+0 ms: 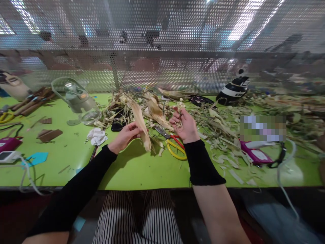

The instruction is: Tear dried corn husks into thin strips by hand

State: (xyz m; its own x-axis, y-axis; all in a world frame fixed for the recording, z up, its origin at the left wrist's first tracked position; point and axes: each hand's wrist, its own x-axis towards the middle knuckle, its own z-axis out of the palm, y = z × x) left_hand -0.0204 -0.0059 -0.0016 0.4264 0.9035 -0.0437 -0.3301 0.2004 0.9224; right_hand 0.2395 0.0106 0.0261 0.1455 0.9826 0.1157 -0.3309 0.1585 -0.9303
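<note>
My left hand (126,136) pinches a long, dry corn husk (140,123) near its edge; the pale husk stands up and slants above the table. The fingers of my right hand (186,124) are curled inward around a small pale scrap of corn husk (181,104), partly hidden by the fingers. Just below and between the hands lie scissors (175,144) with yellow and red handles, their blades under husk pieces. Behind both hands spreads a heap of dry husks (155,110).
Shredded husk covers the right side of the green table (142,173). A black phone (118,122), crumpled paper (97,136) and a green bottle (76,96) are left. A black-and-white bottle (232,90) stands back right, a magenta device (256,154) nearer. A perforated metal screen (152,71) closes the back.
</note>
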